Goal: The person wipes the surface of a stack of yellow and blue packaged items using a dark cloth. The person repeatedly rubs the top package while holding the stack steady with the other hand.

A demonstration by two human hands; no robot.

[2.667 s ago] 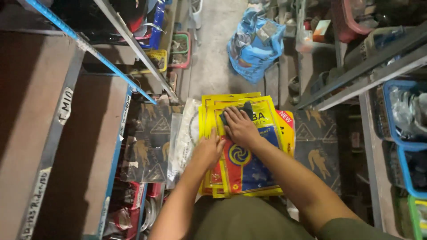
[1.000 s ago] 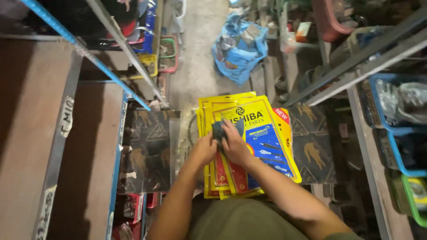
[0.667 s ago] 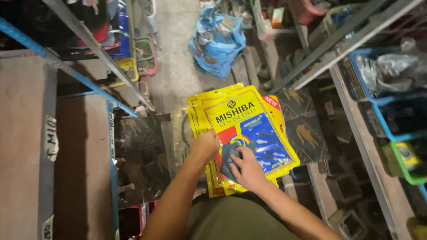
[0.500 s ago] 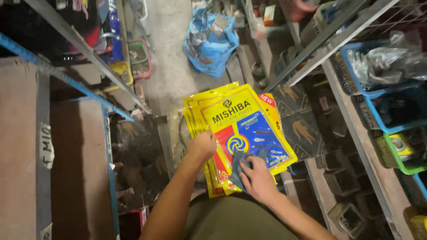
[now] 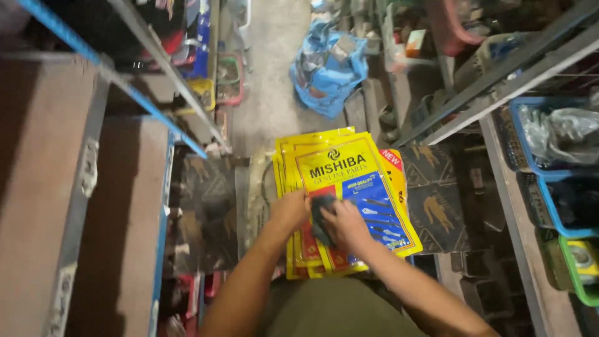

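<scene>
A stack of flat yellow packets [image 5: 349,175] with blue and red panels lies in front of me, fanned slightly. My left hand [image 5: 291,210] rests on the stack's left side and touches a small dark cloth [image 5: 321,218]. My right hand [image 5: 347,227] presses that dark cloth against the top packet's lower half. Both forearms reach in from the bottom of the head view.
Metal shelf racks with blue rails [image 5: 125,93] stand at left. More racks at right hold blue crates [image 5: 549,187] with bagged items and a green crate [image 5: 583,274]. A blue plastic bag [image 5: 327,68] lies on the concrete floor ahead. Dark printed cartons [image 5: 437,200] flank the packets.
My right hand has slid the dark cloth from the top of the packet down to its lower half. My left hand came in beside it. The view has swung about.
</scene>
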